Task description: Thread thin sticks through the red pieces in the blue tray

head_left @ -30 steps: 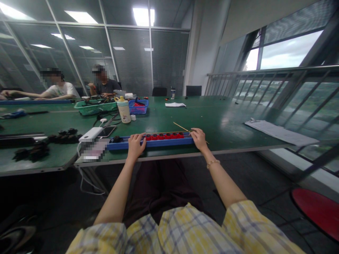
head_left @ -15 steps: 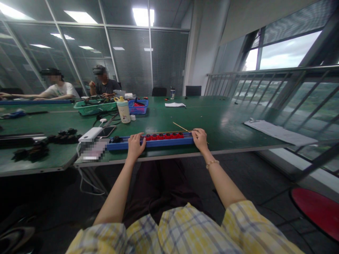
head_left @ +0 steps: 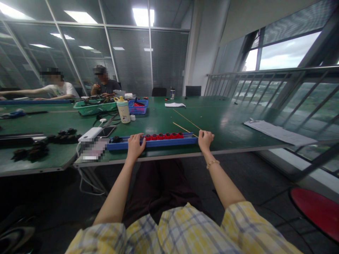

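Note:
A long blue tray (head_left: 169,142) lies along the near edge of the green table (head_left: 217,120), with a row of red parts (head_left: 164,135) in it. My left hand (head_left: 135,145) rests on the tray's left half, fingers curled over its rim. To the right of the tray's end, my right hand (head_left: 205,139) pinches a thin wooden stick (head_left: 186,119) that slants away over the table. A second thin stick (head_left: 182,127) lies just behind the tray.
Left of the tray sit a power bank (head_left: 91,134), a phone (head_left: 106,131) and black parts (head_left: 39,144). Farther back stand a bottle (head_left: 123,110), a green basket (head_left: 95,107) and a blue basket (head_left: 138,106). Two people sit at the far left. Papers (head_left: 278,131) lie right.
My right hand has left the tray's right end, moved a little right, and now holds a thin stick raised off the table. My left hand has stayed put.

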